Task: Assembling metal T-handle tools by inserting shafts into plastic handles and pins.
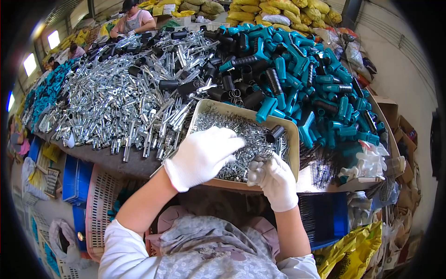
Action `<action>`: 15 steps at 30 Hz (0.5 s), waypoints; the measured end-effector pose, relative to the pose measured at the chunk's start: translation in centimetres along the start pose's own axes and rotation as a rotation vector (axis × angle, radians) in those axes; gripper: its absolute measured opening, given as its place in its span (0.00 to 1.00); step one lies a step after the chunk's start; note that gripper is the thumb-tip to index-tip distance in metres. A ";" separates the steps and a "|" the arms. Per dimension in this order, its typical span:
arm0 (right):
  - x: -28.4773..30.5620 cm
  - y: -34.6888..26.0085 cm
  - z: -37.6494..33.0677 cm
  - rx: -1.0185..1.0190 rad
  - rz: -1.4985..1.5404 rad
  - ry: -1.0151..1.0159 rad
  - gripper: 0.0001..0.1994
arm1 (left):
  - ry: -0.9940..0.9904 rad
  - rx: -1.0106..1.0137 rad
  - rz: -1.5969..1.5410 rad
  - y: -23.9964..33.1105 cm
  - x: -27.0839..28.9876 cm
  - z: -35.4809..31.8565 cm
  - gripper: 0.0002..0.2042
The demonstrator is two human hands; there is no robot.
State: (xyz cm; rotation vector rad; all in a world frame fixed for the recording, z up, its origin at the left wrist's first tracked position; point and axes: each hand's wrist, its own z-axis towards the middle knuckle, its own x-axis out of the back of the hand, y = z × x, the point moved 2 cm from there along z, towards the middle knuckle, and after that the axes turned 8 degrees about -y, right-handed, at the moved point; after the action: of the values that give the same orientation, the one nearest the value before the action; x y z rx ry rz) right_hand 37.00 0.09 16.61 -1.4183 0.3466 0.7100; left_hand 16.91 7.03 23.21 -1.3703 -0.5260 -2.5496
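Both my hands wear white knit gloves over a cream tray [294, 153] filled with small metal parts and springs. My left hand [204, 156] comes in over the tray's left side, its fingers bent and drawn together toward the right. Whatever lies between those fingers is hidden. At the tray's front right, my right hand [277, 181] is closed, fingertips pinched at a thin coil spring [265, 154]. The fingertips of this glove look grey. Just beyond them, a short black tube [275, 134] lies on the metal parts.
Silvery metal tubes [111, 93] heap up on the table's left. Teal plastic handles [297, 69] and black sleeves pile at the back right. Spare white gloves [367, 160] lie near the right edge. Below stand a pink crate [103, 200] and blue bins [76, 179]. Another person [133, 22] works across the table.
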 end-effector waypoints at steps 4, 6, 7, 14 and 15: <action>3.1 -2.3 1.4 0.172 -0.583 0.220 0.10 | -0.050 0.084 -0.387 -2.1 0.7 0.6 0.13; 3.3 -2.8 2.2 0.131 -0.688 0.350 0.10 | -0.094 0.469 -1.033 -3.7 0.7 0.5 0.11; 3.4 -2.6 2.7 0.164 -0.956 0.330 0.11 | 0.127 0.324 -1.289 -5.0 0.2 -0.1 0.13; 2.7 -3.3 1.9 0.331 -1.251 0.414 0.09 | 0.233 0.588 -0.676 -6.7 -0.5 0.4 0.14; 2.4 -3.4 1.3 0.236 -1.082 0.407 0.08 | 0.226 0.552 -0.395 -6.6 -0.6 0.2 0.14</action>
State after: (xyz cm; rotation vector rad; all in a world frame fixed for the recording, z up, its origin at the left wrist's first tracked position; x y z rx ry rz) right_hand 40.74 1.99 17.98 -1.2773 -0.0591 -0.4899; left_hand 15.12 13.18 21.40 -0.8342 -1.4375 -2.4958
